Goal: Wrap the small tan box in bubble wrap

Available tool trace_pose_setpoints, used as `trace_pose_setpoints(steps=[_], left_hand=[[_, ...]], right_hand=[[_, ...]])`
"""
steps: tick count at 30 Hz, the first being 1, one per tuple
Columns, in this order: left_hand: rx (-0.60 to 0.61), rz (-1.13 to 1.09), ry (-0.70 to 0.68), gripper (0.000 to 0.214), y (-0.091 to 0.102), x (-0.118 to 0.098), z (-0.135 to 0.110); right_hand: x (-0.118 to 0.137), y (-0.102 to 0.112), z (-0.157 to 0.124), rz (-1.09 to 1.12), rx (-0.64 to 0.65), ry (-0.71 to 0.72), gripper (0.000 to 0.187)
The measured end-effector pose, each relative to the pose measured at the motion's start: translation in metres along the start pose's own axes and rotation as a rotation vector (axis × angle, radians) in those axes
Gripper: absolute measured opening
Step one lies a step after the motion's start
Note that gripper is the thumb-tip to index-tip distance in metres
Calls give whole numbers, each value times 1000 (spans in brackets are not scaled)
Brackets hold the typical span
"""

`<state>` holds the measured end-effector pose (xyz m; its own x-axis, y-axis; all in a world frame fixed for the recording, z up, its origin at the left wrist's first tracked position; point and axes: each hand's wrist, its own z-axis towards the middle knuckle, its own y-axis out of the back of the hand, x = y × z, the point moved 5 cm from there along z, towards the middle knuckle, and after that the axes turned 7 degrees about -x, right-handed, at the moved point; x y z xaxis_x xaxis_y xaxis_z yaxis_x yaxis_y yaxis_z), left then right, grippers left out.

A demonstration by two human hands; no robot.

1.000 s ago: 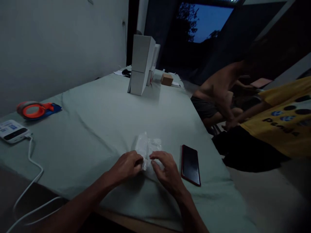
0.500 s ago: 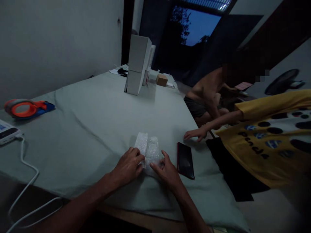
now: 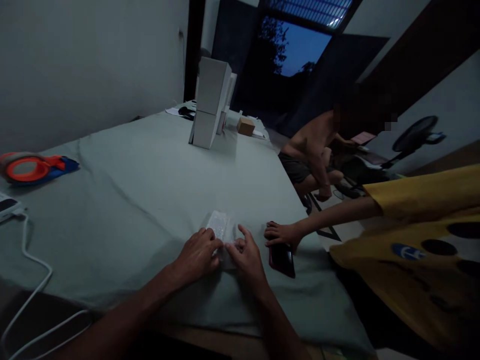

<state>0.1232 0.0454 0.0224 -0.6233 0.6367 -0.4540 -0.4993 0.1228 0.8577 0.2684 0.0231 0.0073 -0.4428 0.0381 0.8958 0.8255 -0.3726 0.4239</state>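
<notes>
A small packet of bubble wrap lies on the green cloth of the table right in front of me. My left hand pinches its near left edge with bent fingers. My right hand presses and grips the right side, fingers curled over it. The wrap looks folded narrow between my hands. What it holds, if anything, is hidden.
A person in a yellow shirt reaches in from the right, their hand on a dark phone beside my right hand. White boxes stand at the far end. A tape dispenser and a white cable lie left. Another person crouches beyond the table.
My hands have drawn together and folded the bubble wrap narrower. The person in yellow has stretched their hand along the table edge onto the phone.
</notes>
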Motion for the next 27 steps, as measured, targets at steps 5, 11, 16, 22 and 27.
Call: trace_pose_setpoints(steps=[5, 11, 16, 22, 27], left_hand=[[-27, -124, 23, 23, -7, 7, -2], [-165, -231, 53, 55, -19, 18, -5], [-222, -411, 101, 67, -26, 27, -5], [-117, -685, 330, 64, -21, 34, -8], [-219, -654, 388, 49, -15, 34, -12]], right_hand=[[-3, -12, 0, 247, 42, -186, 69], [2, -17, -9, 293, 48, -189, 68], [8, -14, -18, 228, 195, -37, 56], [19, -18, -29, -181, 258, 322, 64], [25, -26, -35, -454, 241, 520, 74]])
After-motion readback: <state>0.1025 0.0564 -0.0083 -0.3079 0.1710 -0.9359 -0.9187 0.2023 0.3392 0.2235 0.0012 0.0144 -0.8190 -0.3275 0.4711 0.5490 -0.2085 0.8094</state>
